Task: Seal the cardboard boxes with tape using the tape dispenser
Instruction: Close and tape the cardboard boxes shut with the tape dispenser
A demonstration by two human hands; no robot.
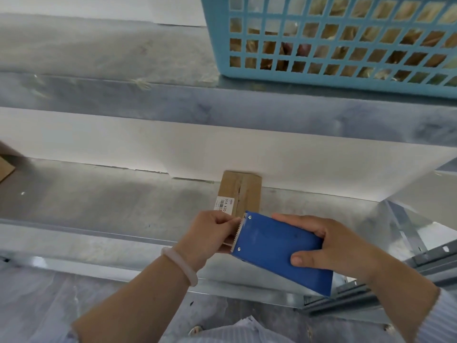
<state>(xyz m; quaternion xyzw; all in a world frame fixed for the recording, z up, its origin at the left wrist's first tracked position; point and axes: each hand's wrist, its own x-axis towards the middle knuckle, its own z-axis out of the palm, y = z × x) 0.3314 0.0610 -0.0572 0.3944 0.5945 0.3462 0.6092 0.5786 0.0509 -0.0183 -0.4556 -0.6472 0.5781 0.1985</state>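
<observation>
Two hands work together over the front lip of the metal shelf (99, 194). We record the right hand (331, 246) clamped on the blue tape dispenser (274, 246), thumb on its near side and fingers wrapped over its far edge. The dispenser is held tilted, with its toothed blade (238, 233) pointing left and away.

The left hand (210, 231) meets the dispenser at that blade. Its fingers are curled and pinch a thin pale strip (228, 243) at the teeth; we cannot confirm that the strip is tape. A pale bracelet (179, 264) sits on the left wrist.

The cardboard box (241, 191) lies flat on the shelf just beyond both hands, its far end against the white wall. Its near end is hidden behind the left hand and the dispenser's blade end. A glossy band runs along its middle seam, and a barcode label (221, 206) sits at its near left corner.

On the shelf above, at upper right, stands a blue lattice basket (321, 81). Another cardboard piece (5, 167) shows at the far left edge.
</observation>
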